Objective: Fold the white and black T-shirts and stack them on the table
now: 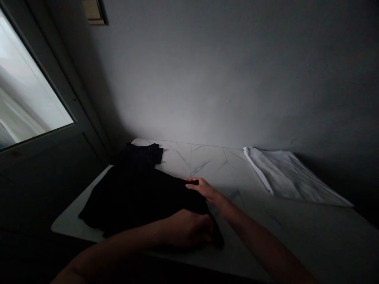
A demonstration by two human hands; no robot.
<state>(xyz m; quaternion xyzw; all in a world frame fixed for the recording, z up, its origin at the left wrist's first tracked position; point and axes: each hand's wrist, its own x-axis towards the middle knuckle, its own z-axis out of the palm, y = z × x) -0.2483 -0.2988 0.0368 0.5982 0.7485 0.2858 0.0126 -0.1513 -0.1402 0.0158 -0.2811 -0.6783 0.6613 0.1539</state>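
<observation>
A glass door pane (pixel 31 83) glows at far left as your black garment (pixel 132 195) lies spread and bunched across the left end of a marble-pattern table (pixel 192 163), one dark flap reaching toward the grey wall (pixel 207 79). Your left hand (pixel 186 228) rests on the garment's near side, fingers curled down into the fabric; in the shadow, you cannot tell whether they grip it. Your right hand (pixel 204 190) reaches its far edge, fingers narrowly pinching the black cloth against your thumb. At right, well apart, a white folded cloth (pixel 291 177) lies flat on the table by the wall.
</observation>
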